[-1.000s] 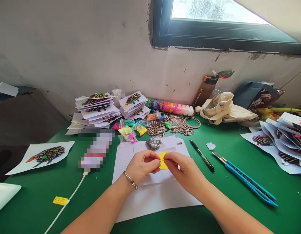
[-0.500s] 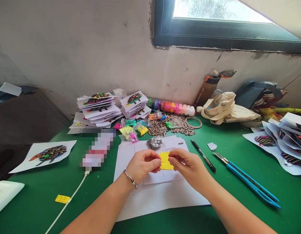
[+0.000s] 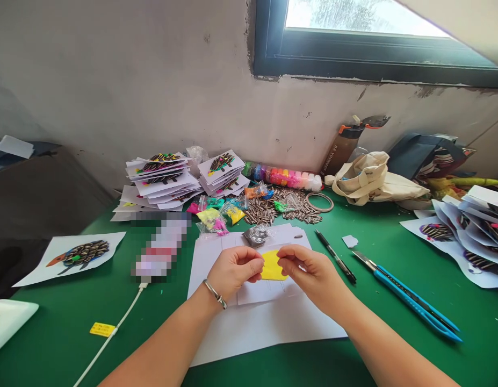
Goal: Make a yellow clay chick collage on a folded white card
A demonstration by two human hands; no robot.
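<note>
A flat piece of yellow modelling clay (image 3: 274, 266) covers part of a drawing on a small white paper (image 3: 252, 294). Pencil lines show just below the clay. My left hand (image 3: 241, 264), with a silver bracelet at the wrist, is at the clay's left edge, thumb and forefinger pinched. Opposite it, my right hand (image 3: 303, 266) is closed in a similar pinch by the right edge. Whatever is between the fingertips of either hand is too small or hidden to make out. Behind the hands lies a small bag of dark grey clay (image 3: 257, 235).
Larger white sheets (image 3: 268, 327) lie underneath. Right of them are a pen (image 3: 335, 256) and a blue craft knife (image 3: 413, 305) with its blade out. Sunflower seeds (image 3: 260, 210), bagged clay (image 3: 235, 215) and stacked seed pictures (image 3: 164, 183) stand farther back. A cable (image 3: 112, 338) runs along the left.
Both hands stay over the yellow clay with only slight finger movement. A thin dark bit seen near my left fingertips is no longer visible against the yellow.
</note>
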